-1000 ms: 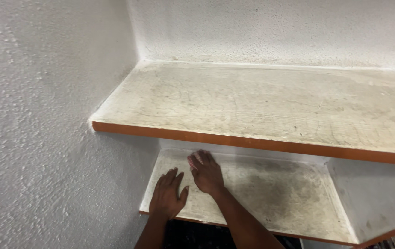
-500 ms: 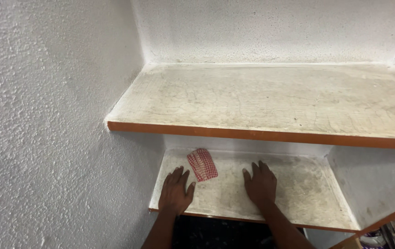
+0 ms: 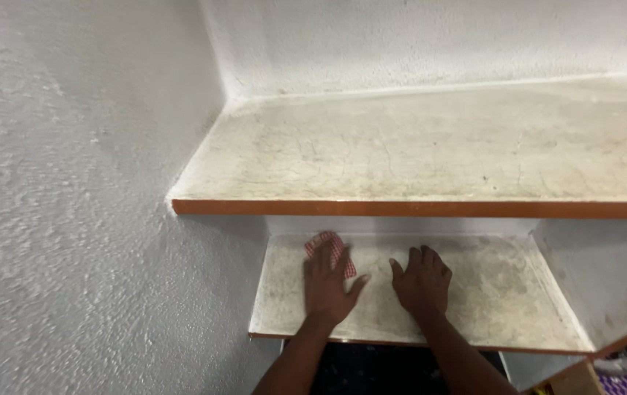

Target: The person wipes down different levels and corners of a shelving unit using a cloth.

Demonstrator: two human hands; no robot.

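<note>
A small red-and-white checked cloth point(image 3: 332, 244) lies on the lower shelf point(image 3: 489, 292) near its back left corner. My left hand point(image 3: 328, 285) rests flat on the shelf with its fingertips over the near part of the cloth. Just to the right, my right hand point(image 3: 423, 281) lies palm down on the bare shelf surface, fingers spread, apart from the cloth. Neither hand grips anything.
A stained upper shelf point(image 3: 430, 143) with an orange front edge point(image 3: 416, 208) overhangs the lower one. Rough white walls point(image 3: 72, 197) close in on the left and back. A white side panel point(image 3: 599, 271) bounds the lower shelf on the right.
My left hand slid forward onto the cloth, which it was short of before. My right hand moved left, closer to the left hand. The camera view shifted.
</note>
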